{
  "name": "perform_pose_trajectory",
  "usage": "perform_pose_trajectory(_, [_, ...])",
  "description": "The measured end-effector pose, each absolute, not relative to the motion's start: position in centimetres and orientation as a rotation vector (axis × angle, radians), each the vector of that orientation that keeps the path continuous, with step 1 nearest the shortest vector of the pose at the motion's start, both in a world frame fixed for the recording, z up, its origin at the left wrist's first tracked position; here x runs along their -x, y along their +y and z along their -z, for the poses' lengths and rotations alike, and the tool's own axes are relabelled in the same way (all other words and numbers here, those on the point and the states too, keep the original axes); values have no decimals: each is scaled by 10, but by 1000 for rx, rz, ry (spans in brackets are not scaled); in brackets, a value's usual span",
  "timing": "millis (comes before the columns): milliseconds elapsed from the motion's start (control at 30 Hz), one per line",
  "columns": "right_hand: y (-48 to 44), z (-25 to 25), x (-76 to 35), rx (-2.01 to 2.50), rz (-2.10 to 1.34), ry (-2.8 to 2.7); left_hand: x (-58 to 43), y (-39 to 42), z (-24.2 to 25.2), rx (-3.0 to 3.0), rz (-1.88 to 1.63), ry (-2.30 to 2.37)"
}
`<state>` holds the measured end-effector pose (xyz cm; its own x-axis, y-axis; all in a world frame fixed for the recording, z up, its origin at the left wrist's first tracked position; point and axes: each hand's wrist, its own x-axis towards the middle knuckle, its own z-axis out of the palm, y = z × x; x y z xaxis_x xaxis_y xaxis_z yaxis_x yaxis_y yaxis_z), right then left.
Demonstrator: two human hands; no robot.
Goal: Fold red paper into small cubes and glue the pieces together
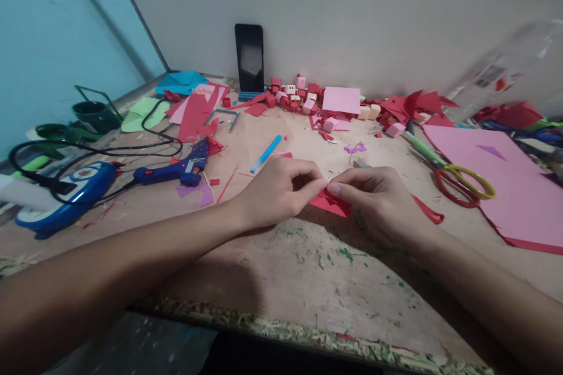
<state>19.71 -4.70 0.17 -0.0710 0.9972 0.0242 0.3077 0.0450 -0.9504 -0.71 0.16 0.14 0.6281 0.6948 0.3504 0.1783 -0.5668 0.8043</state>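
Both hands meet at the middle of the worn wooden table [308, 269]. My left hand [279, 190] is curled, its fingertips pinching the edge of a small red paper piece [329, 203]. From the other side my right hand [380, 202] pinches the same red piece, thumb on top. The paper lies low over the tabletop between the two hands, partly hidden under the fingers. A thin red paper strip [428, 211] curls out to the right of my right hand.
Scissors with red and yellow handles [457, 181] lie beside pink paper sheets [505, 181] at right. A blue glue gun [180, 170] with its black cord, a blue pen [265, 154], a propped phone [249, 58] and many red and pink scraps and cubes [308, 99] surround the hands.
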Motion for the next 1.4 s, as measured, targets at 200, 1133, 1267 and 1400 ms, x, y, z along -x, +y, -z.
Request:
perform_pose_trajectory(200, [-42,7,-204,1378,-1132,-1380,7,5,-4,-2002,-917,780])
perform_pose_trajectory(1133, [-41,8,-202,1187,-1480,-1031,14,11,10,-2687,-1010,690])
perform_pose_trajectory(1267, [-40,10,-202,1213,-1423,-982,16,9,7,-2837,-969,623])
perform_pose_trajectory(1400, [-39,11,-203,1226,-1410,-977,18,9,4,-2980,-1011,579])
